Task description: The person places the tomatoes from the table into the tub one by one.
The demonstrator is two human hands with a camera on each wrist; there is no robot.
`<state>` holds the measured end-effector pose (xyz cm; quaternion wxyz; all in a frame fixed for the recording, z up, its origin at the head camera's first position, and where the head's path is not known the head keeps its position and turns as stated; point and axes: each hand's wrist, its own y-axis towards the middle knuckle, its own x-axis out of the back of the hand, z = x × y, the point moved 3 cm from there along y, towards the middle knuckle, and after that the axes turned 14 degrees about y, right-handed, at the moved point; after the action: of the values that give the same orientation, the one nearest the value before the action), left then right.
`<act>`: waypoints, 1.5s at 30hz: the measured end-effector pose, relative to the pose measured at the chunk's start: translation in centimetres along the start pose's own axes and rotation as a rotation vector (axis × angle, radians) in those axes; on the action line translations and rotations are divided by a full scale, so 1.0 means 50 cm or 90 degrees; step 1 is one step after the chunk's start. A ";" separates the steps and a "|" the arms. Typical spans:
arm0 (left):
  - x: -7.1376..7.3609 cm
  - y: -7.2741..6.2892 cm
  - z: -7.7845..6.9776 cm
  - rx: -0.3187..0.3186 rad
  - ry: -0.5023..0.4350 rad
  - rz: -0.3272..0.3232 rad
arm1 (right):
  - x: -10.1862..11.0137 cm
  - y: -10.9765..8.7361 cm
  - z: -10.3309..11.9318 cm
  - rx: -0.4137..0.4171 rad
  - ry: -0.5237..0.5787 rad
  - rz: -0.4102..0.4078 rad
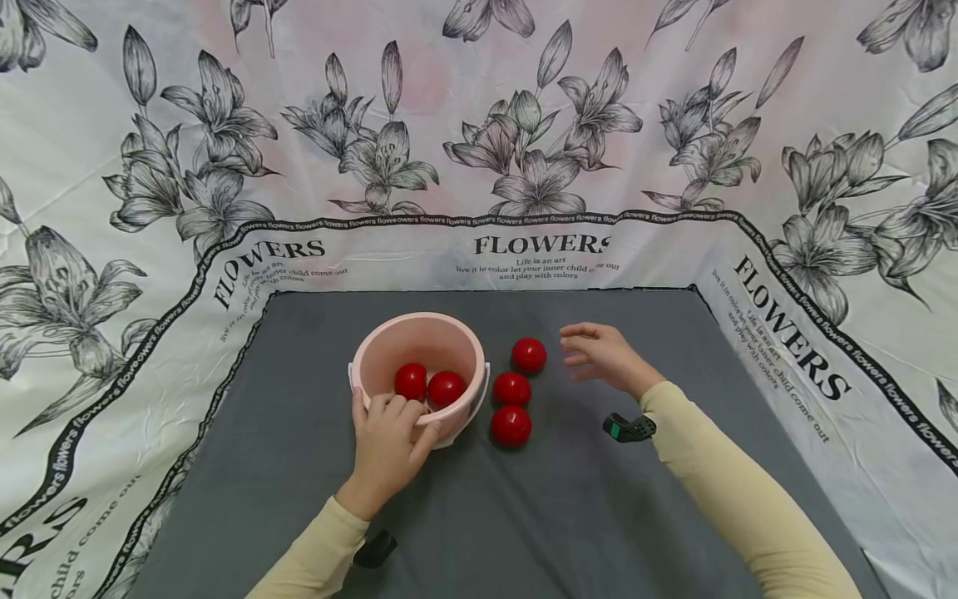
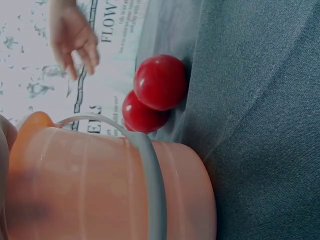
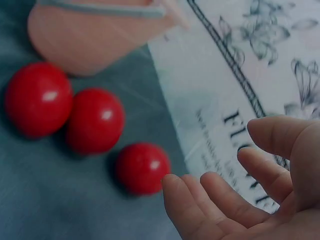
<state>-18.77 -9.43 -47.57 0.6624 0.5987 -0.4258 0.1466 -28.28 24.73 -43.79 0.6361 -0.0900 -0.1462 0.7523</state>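
A pink bucket with a pale handle stands left of centre on the dark cloth. Inside it lie two shiny red balls. My left hand grips the bucket's near rim, its fingers hooked over the edge. Right of the bucket, three more red balls lie in a short row: a far ball, a middle ball and a near ball. My right hand is held in the air to their right, fingers spread and holding nothing. In the right wrist view, the far ball appears nearest its fingertips.
Dark grey cloth covers the flat surface. Behind it and at both sides rises a white sheet printed with flowers and lettering. A black band with a device is at the right wrist, another dark device at the left.
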 end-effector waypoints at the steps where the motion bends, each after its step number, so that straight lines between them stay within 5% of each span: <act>1: 0.000 0.000 0.000 0.000 0.001 0.001 | 0.010 -0.005 -0.012 -0.003 -0.002 -0.004; 11: 0.001 0.000 -0.001 0.001 -0.001 -0.008 | 0.050 -0.025 -0.114 -0.017 0.008 -0.016; 25: -0.003 -0.001 0.001 0.003 -0.002 -0.009 | 0.005 0.001 -0.200 -0.052 0.020 -0.025; 45: -0.002 -0.001 0.001 -0.002 0.008 -0.011 | -0.138 0.085 -0.177 -0.030 0.021 -0.089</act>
<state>-18.82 -9.44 -47.66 0.6670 0.6007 -0.4167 0.1437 -28.17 18.23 -53.89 0.6869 -0.1069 -0.1594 0.7009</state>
